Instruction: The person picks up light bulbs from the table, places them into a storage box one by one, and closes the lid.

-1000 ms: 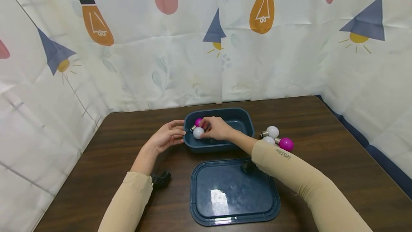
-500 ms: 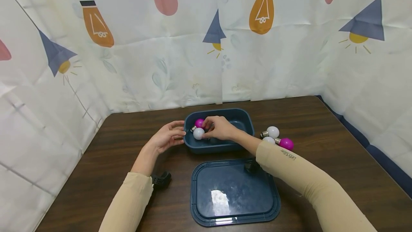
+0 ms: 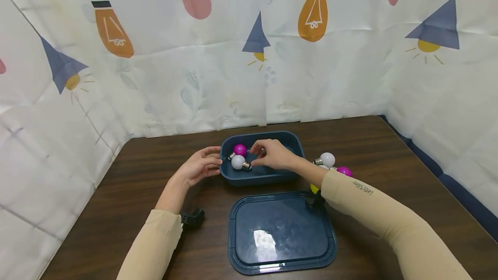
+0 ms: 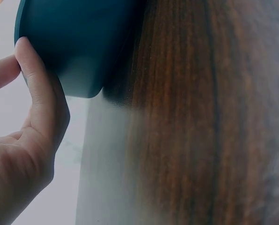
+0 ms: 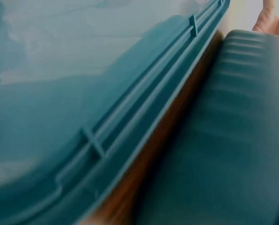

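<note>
White bulb (image 3: 238, 162) is seen inside the left end of a blue box (image 3: 260, 180), mid-frame, beside a magenta bulb (image 3: 240, 149). Just right of both, the right hand (image 3: 274, 154) is held loosely curled, grasping nothing. The box's left rim is touched by the relaxed left hand (image 3: 198, 167). Below, a blue lid (image 3: 282, 228) is seen; at right, more bulbs (image 3: 328, 159).

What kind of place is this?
It looks like a makeshift tabletop workspace, perhaps a screened-off corner indoors: a dark wood-grain table stands before white sheeting printed with lamps, which also runs along both sides, and a dark blue bin holds light bulbs.
</note>
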Demonstrator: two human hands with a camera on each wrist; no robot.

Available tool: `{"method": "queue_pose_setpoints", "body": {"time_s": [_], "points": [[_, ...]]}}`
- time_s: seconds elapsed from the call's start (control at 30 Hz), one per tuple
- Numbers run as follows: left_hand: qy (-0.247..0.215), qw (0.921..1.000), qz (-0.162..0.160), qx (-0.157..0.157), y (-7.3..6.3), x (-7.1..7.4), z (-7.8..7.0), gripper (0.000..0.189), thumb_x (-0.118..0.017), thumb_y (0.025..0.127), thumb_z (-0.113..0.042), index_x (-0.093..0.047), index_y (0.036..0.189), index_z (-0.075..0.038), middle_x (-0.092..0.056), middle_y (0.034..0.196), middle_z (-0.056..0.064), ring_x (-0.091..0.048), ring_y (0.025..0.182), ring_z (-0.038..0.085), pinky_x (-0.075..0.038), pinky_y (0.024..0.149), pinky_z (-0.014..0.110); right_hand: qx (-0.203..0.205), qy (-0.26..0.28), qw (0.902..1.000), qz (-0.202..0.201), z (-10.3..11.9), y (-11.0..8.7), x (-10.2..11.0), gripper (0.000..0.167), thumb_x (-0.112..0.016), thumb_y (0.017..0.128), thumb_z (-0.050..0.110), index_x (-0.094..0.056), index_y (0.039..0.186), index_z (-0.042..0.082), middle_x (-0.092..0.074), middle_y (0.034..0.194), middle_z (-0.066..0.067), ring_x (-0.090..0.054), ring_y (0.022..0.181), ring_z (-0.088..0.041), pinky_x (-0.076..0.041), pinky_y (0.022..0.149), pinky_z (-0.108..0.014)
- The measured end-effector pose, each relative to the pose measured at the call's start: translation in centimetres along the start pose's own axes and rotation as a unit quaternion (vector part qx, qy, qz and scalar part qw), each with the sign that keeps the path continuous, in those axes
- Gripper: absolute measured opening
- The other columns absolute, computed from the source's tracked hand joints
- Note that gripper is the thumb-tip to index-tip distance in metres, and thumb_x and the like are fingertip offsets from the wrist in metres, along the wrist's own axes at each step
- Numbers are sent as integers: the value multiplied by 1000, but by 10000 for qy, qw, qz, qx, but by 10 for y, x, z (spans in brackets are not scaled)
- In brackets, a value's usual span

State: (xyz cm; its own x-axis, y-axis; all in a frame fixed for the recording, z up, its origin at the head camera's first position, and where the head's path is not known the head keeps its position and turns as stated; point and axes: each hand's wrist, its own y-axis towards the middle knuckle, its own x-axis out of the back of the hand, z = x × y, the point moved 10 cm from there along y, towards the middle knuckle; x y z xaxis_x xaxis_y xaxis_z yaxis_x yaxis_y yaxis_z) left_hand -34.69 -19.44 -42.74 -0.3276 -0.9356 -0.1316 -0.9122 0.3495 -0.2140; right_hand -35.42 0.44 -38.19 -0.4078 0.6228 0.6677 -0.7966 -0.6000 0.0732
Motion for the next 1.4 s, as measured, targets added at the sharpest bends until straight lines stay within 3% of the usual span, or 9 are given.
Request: {"method": "queue_pose_setpoints", "body": {"time_s": [0.23,0.5,0.8,1.4], "points": [[67,10000,16,9,-1,-2,-1,59,-56,102,3,-30,154,1,-55,132,24,-70,90,18,-60,76,28,148,-31,9999,-33,8,-15,19,33,-81,92,18,-67,120,5,-67,117,-16,-68,96,-19,-57,86,-33],[50,10000,-9,38,-2,-2,-2,60,-57,102,3,-30,155,1,-56,129,22,-70,89,18,-60,76,28,211,-39,9996,-169,13,-25,38,32,-81,92,19,-67,118,7,-67,111,-5,-68,97,-18,-57,85,-33],[31,10000,-75,51,-3,-2,-2,58,-57,101,4,-31,153,0,-58,123,21,-70,88,19,-60,74,29,179,8,9993,-326,14,-37,56,32,-81,92,19,-68,119,8,-68,112,-5,-68,99,-21,-58,85,-37],[140,9999,-85,31,-1,-1,-2,58,-57,102,2,-31,153,1,-55,130,26,-69,91,19,-60,76,29,174,66,9984,-527,17,-59,88,30,-80,92,17,-68,119,8,-69,114,-4,-68,101,-22,-57,85,-40]]}}
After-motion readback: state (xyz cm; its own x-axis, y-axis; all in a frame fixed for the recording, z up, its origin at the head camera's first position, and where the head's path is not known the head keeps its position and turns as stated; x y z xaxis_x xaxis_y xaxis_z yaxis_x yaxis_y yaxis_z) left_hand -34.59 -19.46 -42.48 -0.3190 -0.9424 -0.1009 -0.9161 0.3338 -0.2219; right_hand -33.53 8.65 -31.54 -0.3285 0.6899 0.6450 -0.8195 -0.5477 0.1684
